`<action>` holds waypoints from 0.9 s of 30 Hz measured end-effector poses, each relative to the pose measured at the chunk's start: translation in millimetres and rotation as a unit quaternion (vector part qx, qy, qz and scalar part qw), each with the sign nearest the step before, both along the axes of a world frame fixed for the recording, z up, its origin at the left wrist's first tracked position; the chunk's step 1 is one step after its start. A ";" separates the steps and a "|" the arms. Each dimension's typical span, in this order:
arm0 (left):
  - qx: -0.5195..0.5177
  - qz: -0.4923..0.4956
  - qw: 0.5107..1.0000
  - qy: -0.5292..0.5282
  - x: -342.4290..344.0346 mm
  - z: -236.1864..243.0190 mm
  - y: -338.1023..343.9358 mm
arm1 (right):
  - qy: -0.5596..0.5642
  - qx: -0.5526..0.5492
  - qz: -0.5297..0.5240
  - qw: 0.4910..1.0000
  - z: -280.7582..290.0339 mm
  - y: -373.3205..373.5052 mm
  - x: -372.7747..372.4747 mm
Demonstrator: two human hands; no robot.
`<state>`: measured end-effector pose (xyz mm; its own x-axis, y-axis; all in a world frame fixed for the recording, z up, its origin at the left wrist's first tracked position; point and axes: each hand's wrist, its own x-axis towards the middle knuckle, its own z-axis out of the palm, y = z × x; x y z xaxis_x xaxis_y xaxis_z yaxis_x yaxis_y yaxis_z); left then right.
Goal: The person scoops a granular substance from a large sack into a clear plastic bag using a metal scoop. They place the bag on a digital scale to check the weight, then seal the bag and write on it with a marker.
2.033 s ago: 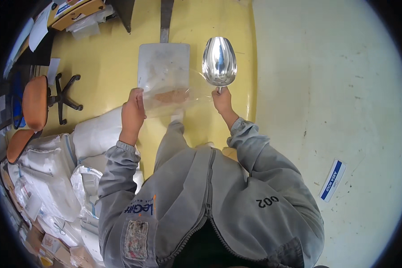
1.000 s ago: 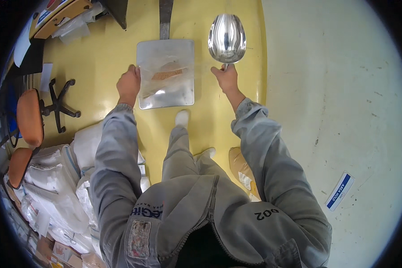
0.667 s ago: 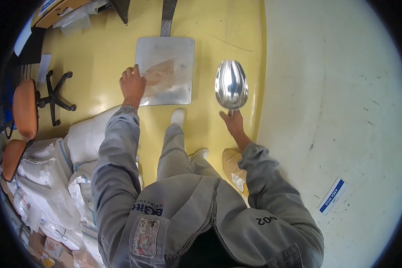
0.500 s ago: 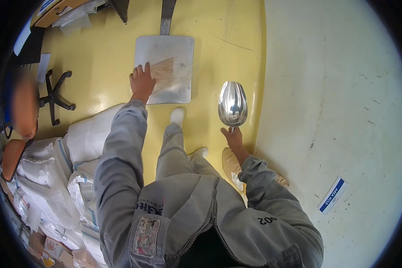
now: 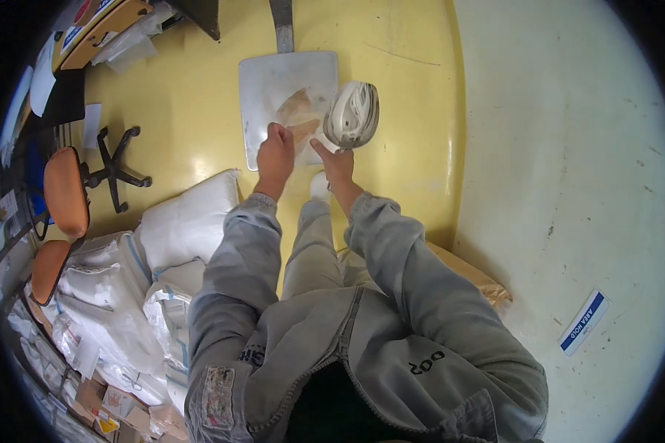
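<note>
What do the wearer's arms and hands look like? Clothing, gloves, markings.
Left hand and right hand are both bare, no gloves. Both arms wear long, loose, plain grey sleeves, creased, with gathered cuffs at the wrists. No markings visible on the forearms.

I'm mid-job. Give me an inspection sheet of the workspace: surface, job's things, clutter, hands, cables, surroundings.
Surface: metal plate and yellow floor.
Job's things: clear bag with brown contents, seen over the plate, contact unclear; metal scoop to its right.
Clutter: white sacks heaped at left.
Hands: left hand gripping the bag; right hand gripping the scoop.
Cables: nothing seen.
Surroundings: orange chair at left; brown sack and blue-and-white sign at right.
</note>
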<state>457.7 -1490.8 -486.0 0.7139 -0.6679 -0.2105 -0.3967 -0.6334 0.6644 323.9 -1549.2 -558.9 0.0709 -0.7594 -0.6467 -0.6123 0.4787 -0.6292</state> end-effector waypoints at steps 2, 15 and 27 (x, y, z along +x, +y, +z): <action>0.008 0.002 1.000 0.024 -10.0 3.7 2.2 | 0.060 -0.046 0.017 0.997 7.6 2.4 15.2; 0.054 0.006 0.998 0.020 -4.0 -7.2 23.9 | 0.027 -0.230 0.022 0.973 -0.6 -23.7 -21.9; 0.054 0.017 0.996 0.068 -29.3 -14.6 6.8 | 0.094 -0.138 0.056 0.984 -32.5 3.8 -3.4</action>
<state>428.4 -1483.9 -500.6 0.6962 -0.6117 -0.3755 -0.2852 -0.7158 0.6374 320.5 -1545.4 -591.4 0.0629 -0.9023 -0.4266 -0.7701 0.2280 -0.5958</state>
